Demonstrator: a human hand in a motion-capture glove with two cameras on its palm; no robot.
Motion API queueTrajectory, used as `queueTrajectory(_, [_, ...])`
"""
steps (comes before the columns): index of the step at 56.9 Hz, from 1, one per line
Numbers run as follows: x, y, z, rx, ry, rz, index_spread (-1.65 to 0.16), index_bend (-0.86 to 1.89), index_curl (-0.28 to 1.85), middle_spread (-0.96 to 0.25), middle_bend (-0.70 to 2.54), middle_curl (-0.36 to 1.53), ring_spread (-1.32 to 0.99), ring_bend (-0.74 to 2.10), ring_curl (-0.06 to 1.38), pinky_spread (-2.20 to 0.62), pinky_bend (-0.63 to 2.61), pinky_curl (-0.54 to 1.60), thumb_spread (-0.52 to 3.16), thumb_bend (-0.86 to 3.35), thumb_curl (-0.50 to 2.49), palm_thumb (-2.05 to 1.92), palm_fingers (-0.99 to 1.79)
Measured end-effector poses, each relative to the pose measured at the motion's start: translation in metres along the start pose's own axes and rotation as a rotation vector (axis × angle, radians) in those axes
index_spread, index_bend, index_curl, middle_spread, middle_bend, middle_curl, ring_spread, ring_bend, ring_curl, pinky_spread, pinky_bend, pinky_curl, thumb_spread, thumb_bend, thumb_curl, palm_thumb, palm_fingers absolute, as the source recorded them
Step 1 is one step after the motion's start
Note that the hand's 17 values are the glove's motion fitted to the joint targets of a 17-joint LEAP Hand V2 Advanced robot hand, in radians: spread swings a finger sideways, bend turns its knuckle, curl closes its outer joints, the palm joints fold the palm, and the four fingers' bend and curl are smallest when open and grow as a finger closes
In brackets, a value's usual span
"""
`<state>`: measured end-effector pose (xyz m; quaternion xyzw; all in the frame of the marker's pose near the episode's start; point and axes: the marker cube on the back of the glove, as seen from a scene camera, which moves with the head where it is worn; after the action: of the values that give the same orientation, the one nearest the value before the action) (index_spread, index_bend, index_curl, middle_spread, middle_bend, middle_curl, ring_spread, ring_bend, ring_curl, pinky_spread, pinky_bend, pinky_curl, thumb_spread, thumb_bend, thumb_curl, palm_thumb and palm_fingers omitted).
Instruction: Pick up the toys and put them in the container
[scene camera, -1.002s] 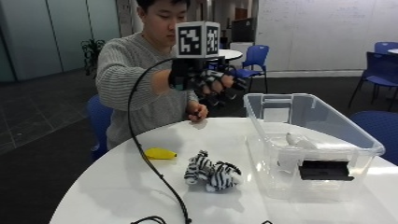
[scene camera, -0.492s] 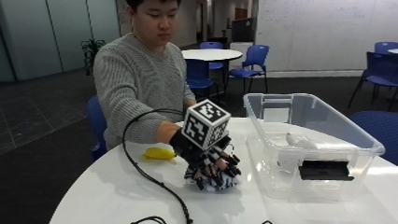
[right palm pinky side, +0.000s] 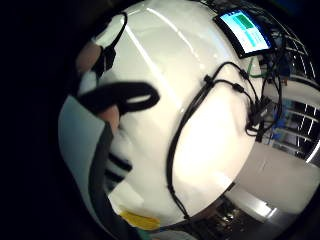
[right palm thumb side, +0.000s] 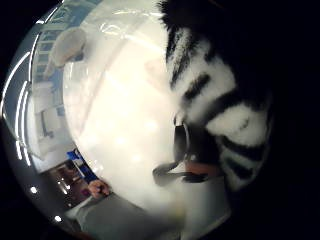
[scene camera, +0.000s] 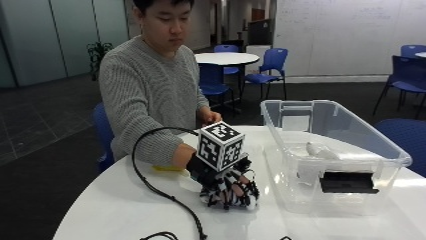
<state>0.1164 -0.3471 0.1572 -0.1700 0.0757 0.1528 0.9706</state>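
Right hand: gloved right hand (scene camera: 226, 182) down on the zebra plush (scene camera: 229, 196), fingers (scene camera: 241, 186) spread and curled over its top. Looks like a grasp closing round the toy, toy not lifted.
Zebra plush: lies on the white table (scene camera: 120, 210), near the person's edge, just beside the clear container (scene camera: 333, 155) but apart from it.
Thumb-side palm view: striped fur (right palm thumb side: 225, 110) fills one side, right at the palm; bare tabletop (right palm thumb side: 125, 130) beyond. A strapped finger (right palm thumb side: 200, 170) shows against the fur.
Little-finger-side palm view: only a few stripes (right palm pinky side: 117, 167) at the edge by the hand; mostly tabletop (right palm pinky side: 210, 125), plus a yellow toy (right palm pinky side: 140, 220) at the table edge.
Yellow toy: in outside view mostly hidden behind the right forearm, a sliver (scene camera: 166, 169) on the table.
Container: open top, stands on the table at the far side of the plush from the yellow toy; a pale toy (scene camera: 318, 149) lies inside, black label on the near wall.
Left hand: bare (scene camera: 212, 118), at the table edge behind, touching nothing I can see.
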Motion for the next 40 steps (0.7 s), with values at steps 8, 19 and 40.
queueTrajectory(8, [-0.005, -0.003, -0.004, 0.156, 0.034, 0.035, -0.37, 0.12, 0.13, -0.18, 0.35, 0.29, -0.34, 1.25, 0.46, -0.37, 1.52, 0.38, 1.43, 0.1, 0.42, 0.39, 0.63])
queueTrajectory(19, [0.002, 0.001, -0.012, 0.196, -0.017, -0.001, -0.36, 0.19, 0.17, -0.25, 0.48, 0.38, -0.36, 1.25, 0.48, -0.42, 1.3, 0.36, 1.14, 0.13, 0.58, 0.6, 0.86])
queueTrajectory(40, [0.008, 0.033, -0.249, 0.482, -0.143, -0.146, -0.41, 0.18, 0.24, -0.3, 0.44, 0.46, -0.39, 1.17, 0.49, -0.44, 1.12, 0.38, 0.74, 0.07, 0.78, 0.66, 0.93])
